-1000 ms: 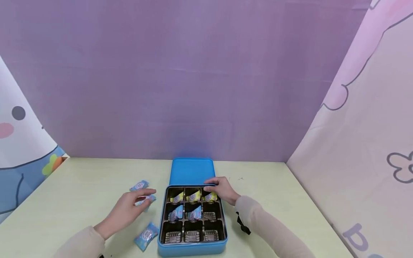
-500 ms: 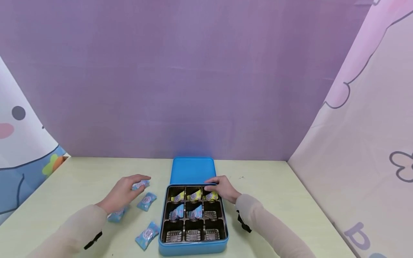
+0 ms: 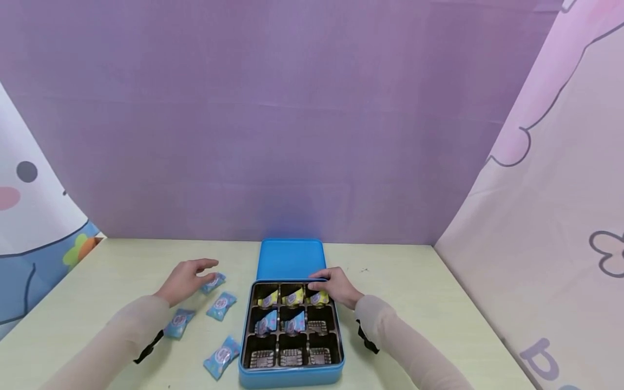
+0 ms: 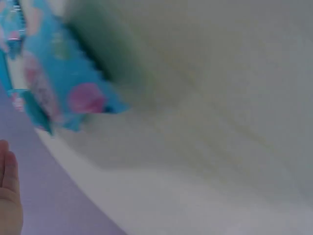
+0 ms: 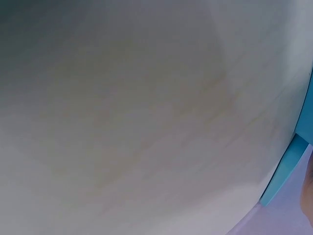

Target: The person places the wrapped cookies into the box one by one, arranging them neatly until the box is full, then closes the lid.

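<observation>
My left hand [image 3: 186, 279] is over the left part of the table, fingers extended and thumb beside the farthest blue candy packet [image 3: 215, 282]. Nothing shows in its grasp. In the left wrist view a blue candy packet [image 4: 66, 73] fills the upper left, with part of the hand [image 4: 10, 191] at the left edge. My right hand [image 3: 341, 290] pinches the back right rim of a blue box [image 3: 292, 377], its thumb inside and a finger behind. A black divided tray [image 3: 278, 334] in the box holds yellow packets [image 3: 293, 297] in its back row and two blue packets [image 3: 294, 323] in its middle row.
More blue packets lie left of the box: one in the middle [image 3: 221, 305], one near my left sleeve [image 3: 179, 323] and one by the box's front left corner [image 3: 221, 357]. The blue lid [image 3: 291, 258] lies behind the box. A purple backdrop [image 3: 273, 135] stands behind the table [image 3: 404, 303].
My left hand has drawn away from the middle blue packet, back and left to the farthest one, uncovering the packet near its sleeve. The right hand stays at the box rim.
</observation>
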The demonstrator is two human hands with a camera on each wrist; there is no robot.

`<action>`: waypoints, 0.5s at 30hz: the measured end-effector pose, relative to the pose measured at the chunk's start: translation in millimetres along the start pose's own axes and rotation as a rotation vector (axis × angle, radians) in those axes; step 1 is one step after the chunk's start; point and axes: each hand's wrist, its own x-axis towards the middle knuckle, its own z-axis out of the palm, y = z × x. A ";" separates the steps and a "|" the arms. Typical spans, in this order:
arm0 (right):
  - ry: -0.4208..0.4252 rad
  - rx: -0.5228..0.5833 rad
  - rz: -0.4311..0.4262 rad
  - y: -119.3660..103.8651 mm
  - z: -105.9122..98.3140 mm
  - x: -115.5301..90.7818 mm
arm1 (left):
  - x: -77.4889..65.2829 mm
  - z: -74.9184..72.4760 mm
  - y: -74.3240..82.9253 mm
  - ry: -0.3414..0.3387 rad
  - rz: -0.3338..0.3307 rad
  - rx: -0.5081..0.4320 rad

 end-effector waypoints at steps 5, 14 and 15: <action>-0.006 0.022 0.003 -10.6 -0.7 -6.2 | 1.3 4.7 -7.9 -0.036 -0.071 -0.011; -0.007 0.025 -0.001 -29.7 -2.2 -18.3 | 12.1 19.5 -34.3 -0.077 -0.140 0.028; -0.007 0.030 -0.004 -25.6 -2.0 -15.9 | 12.6 20.8 -34.7 -0.071 -0.146 0.040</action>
